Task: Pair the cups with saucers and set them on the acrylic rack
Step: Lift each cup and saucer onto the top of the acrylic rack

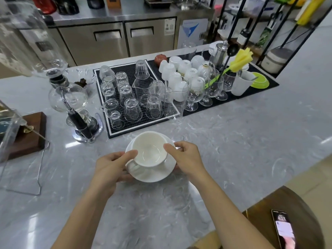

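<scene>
**Cup on saucer, held over desk**

Desk [233, 141]: marble. Saucer [158, 172] held by both rims, left hand [111, 164] and right hand [186, 159] curled round it. Cup [150, 150] loose on top: glazed, slippery, fragile. Carry level.
</scene>
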{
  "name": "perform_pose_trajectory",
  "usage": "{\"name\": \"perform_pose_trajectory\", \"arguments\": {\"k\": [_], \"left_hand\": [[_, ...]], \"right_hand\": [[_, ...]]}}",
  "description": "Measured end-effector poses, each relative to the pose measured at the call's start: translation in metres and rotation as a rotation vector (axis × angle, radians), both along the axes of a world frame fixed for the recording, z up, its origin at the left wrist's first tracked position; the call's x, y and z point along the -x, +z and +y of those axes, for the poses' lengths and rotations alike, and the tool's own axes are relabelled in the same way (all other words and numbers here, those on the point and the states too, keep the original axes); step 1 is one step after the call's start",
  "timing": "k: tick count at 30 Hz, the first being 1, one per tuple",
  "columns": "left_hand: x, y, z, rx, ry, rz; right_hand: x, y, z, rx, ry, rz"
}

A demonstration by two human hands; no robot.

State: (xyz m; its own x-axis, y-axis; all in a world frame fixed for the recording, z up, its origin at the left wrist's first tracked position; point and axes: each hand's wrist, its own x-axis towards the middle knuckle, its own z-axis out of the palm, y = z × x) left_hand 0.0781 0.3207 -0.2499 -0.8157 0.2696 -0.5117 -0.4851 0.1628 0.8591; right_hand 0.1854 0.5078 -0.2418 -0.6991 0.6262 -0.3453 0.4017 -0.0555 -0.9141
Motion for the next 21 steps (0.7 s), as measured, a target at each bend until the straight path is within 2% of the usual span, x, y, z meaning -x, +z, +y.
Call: {"name": "perform_pose_trajectory", "arguments": {"k": [21], "left_hand": [[-0.040, 0.020, -0.034, -0.054, -0.014, 0.098]], "right_hand": [[-0.043, 0.028, -0.034, -0.027, 0.013, 0.045]]}}
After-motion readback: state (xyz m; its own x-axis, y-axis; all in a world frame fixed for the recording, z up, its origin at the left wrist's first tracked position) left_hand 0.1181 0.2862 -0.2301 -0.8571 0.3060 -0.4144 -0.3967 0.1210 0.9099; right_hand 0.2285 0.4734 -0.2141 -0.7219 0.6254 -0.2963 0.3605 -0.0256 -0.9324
